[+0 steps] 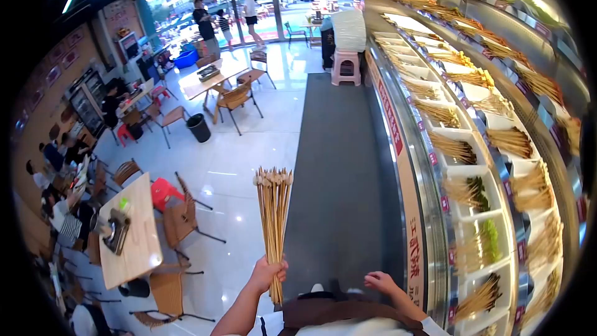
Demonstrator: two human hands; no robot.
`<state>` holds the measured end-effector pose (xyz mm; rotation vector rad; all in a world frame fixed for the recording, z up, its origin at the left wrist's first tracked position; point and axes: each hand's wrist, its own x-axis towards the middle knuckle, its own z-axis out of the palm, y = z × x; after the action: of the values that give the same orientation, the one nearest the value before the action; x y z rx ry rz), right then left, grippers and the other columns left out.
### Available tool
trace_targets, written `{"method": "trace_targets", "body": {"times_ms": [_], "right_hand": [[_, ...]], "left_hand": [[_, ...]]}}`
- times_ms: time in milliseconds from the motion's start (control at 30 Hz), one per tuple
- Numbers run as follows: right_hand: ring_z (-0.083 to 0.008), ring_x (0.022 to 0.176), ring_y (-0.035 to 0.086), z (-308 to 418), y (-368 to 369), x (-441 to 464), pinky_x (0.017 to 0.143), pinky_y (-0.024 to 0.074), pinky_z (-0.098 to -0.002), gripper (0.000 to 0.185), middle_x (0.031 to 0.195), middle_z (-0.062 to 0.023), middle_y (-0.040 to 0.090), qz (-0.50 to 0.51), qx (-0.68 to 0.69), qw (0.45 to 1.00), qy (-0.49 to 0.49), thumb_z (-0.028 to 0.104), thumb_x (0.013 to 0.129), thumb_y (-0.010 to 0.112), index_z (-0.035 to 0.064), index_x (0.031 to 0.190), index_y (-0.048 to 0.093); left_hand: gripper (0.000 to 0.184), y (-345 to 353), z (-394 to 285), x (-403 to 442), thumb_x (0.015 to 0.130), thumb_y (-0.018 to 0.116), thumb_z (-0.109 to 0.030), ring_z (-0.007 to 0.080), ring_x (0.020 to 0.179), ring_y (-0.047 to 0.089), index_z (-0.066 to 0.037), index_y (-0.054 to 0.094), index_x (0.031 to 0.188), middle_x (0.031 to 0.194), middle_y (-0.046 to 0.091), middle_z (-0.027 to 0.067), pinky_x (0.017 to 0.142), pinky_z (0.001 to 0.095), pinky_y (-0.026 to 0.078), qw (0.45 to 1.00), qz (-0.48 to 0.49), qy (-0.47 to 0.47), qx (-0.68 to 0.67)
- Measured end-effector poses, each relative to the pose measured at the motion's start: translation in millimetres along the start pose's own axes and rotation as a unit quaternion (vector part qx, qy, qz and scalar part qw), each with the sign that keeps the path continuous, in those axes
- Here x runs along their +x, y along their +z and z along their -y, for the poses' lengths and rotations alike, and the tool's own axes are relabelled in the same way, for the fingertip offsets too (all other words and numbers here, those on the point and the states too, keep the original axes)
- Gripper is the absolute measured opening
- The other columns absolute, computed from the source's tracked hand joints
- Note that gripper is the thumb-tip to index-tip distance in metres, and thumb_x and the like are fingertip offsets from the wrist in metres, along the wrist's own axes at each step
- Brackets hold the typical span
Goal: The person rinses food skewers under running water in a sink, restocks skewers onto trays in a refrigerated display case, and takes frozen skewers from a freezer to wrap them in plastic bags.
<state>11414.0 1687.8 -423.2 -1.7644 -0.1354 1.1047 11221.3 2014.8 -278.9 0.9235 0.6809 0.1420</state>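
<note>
While the left hand (268, 275) was closed around a bundle of thin wooden skewers (272, 218) at the lower centre of the frame, the right hand (380, 282) hung to its right, well apart from it. The left fingers wrapped the sticks low down and pressed them together, so that the bundle stood nearly upright, its lower ends poking out beneath the fist. Small pale pieces sat near the upper ends, with the stick tips showing above them (what the pieces were, I could not tell). The right hand's fingers were loosely bent, near the edge of the display case (404, 193); whether its fingertips touched one another, I could not tell.

Behind the skewers lay pale, shiny floor tiles (236, 168), and a dark mat (339, 149) ran beside them towards the upper centre. The display case filled the right side of the frame, with more sticks lying in rows of white trays (458, 250); one tray at the lower right held sticks with bright green food (490, 241). A wooden table (144, 227) stood at the lower left, beside a red stool (165, 193), and a pink stool (346, 67) stood at the upper centre.
</note>
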Motion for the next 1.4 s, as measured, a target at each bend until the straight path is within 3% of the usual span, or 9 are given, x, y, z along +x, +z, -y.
{"method": "trace_targets", "body": {"times_ms": [300, 400, 433, 467, 633, 733, 967, 1167, 1400], "right_hand": [[-0.0161, 0.069, 0.064, 59, -161, 212, 0.06, 0.0519, -0.0273, 0.031, 0.08, -0.0108, 0.066, -0.175, 0.103, 0.972, 0.12, 0.026, 0.082, 0.064, -0.0019, 0.095, 0.063], [-0.0147, 0.065, 0.062, 148, -203, 330, 0.057, 0.0508, -0.0288, 0.033, 0.077, -0.0076, 0.065, -0.184, 0.003, 0.979, 0.082, 0.031, 0.081, 0.064, 0.0006, 0.094, 0.064], [-0.0189, 0.072, 0.064, 185, -217, 370, 0.064, 0.0517, -0.0316, 0.035, 0.083, -0.0114, 0.066, -0.156, -0.052, 0.983, 0.081, 0.032, 0.079, 0.064, 0.0, 0.095, 0.064], [-0.0176, 0.066, 0.063, 200, -239, 431, 0.063, 0.0507, -0.03, 0.033, 0.076, -0.0099, 0.065, -0.163, -0.165, 0.973, -0.006, 0.028, 0.081, 0.063, -0.0013, 0.096, 0.062], [-0.0181, 0.076, 0.064, 430, -298, 628, 0.069, 0.0501, -0.0291, 0.04, 0.087, -0.013, 0.065, -0.087, -0.168, 0.975, -0.116, 0.024, 0.082, 0.063, -0.004, 0.11, 0.054], [-0.017, 0.077, 0.064, 541, -321, 733, 0.07, 0.0496, -0.028, 0.037, 0.088, -0.0127, 0.065, -0.044, -0.125, 0.983, -0.124, 0.021, 0.084, 0.06, -0.0052, 0.11, 0.053], [-0.02, 0.077, 0.065, 643, -405, 937, 0.067, 0.0531, -0.0292, 0.027, 0.089, -0.015, 0.064, -0.038, 0.068, 0.997, -0.022, 0.015, 0.088, 0.056, -0.0038, 0.108, 0.053], [-0.0195, 0.078, 0.064, 760, -521, 1040, 0.071, 0.0522, -0.0302, 0.026, 0.09, -0.0129, 0.064, -0.182, 0.225, 0.957, -0.005, 0.021, 0.092, 0.051, 0.0, 0.107, 0.054], [-0.0218, 0.092, 0.061, 947, -666, 1268, 0.085, 0.0495, -0.0324, 0.032, 0.102, -0.0142, 0.06, -0.24, 0.304, 0.905, -0.173, 0.018, 0.091, 0.052, -0.0017, 0.116, 0.049]], "left_hand": [[0.021, 113, -108, 374, 0.081, 0.056, -0.002, 0.0121, 0.049, 0.044, -0.003, 0.044, 0.099, 0.072, 0.053, 0.0077, 0.043, 0.0269, 0.039, 0.995, 0.063, -0.063, 0.037], [0.021, 156, -164, 474, 0.08, 0.053, -0.001, 0.0115, 0.045, 0.043, -0.003, 0.04, 0.096, 0.073, 0.053, 0.0107, 0.039, 0.0259, 0.036, 0.991, 0.007, -0.041, 0.127], [0.021, 162, -185, 496, 0.08, 0.053, -0.001, 0.0115, 0.045, 0.043, -0.003, 0.04, 0.096, 0.073, 0.053, 0.0107, 0.039, 0.0259, 0.036, 0.989, 0.003, -0.05, 0.136], [0.022, 170, -204, 528, 0.081, 0.054, -0.001, 0.0123, 0.046, 0.044, -0.004, 0.04, 0.098, 0.073, 0.053, 0.0105, 0.04, 0.0267, 0.038, 0.987, 0.003, -0.06, 0.15], [0.025, 191, -280, 670, 0.081, 0.054, 0.0, 0.0128, 0.047, 0.045, -0.004, 0.039, 0.1, 0.074, 0.053, 0.0101, 0.04, 0.0278, 0.039, 0.988, -0.024, -0.058, 0.143], [0.025, 196, -315, 768, 0.082, 0.054, 0.0, 0.0129, 0.047, 0.046, -0.003, 0.039, 0.101, 0.072, 0.054, 0.0094, 0.041, 0.0283, 0.04, 0.985, -0.043, -0.051, 0.158], [0.023, 251, -435, 1051, 0.081, 0.055, -0.003, 0.0131, 0.048, 0.047, -0.003, 0.038, 0.097, 0.071, 0.054, 0.0083, 0.043, 0.0292, 0.042, 0.986, -0.009, -0.047, 0.157], [0.023, 354, -557, 1279, 0.081, 0.054, -0.002, 0.0122, 0.048, 0.046, -0.004, 0.038, 0.097, 0.073, 0.054, 0.0082, 0.042, 0.0282, 0.041, 0.973, 0.059, -0.047, 0.218], [0.025, 447, -647, 1501, 0.082, 0.055, -0.004, 0.0102, 0.048, 0.046, -0.005, 0.04, 0.102, 0.073, 0.055, 0.0057, 0.042, 0.025, 0.039, 0.954, 0.08, -0.073, 0.278]]}}
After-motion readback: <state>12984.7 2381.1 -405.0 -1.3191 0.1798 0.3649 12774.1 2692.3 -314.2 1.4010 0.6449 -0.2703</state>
